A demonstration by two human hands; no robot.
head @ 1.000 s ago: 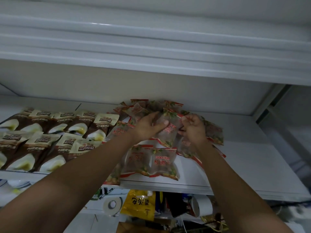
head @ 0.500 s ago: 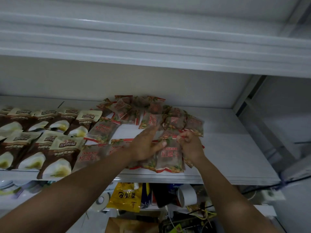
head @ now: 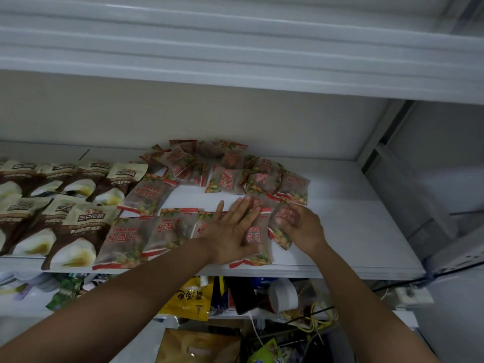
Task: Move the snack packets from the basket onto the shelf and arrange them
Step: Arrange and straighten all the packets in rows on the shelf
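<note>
The fingers (head: 243, 208) of the left hand (head: 233, 231) are spread flat, pressing a red-trimmed packet (head: 255, 238) at the shelf (head: 353, 231) front edge. A second packet (head: 284, 224) is pinched by the right hand (head: 301, 229), overlapping the first. The pressed packet's lower end reaches the shelf lip; a forward slide could tip it off. The heap of packets (head: 222, 169) behind could be knocked askew. No basket is seen.

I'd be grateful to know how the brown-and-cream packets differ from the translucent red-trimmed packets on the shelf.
The brown-and-cream packets are opaque and lie in overlapping rows at the left. The translucent red-trimmed packets show their contents, and many lie jumbled at the back. Only the latter are under the left hand and right hand. Both lie flat on the shelf.
</note>
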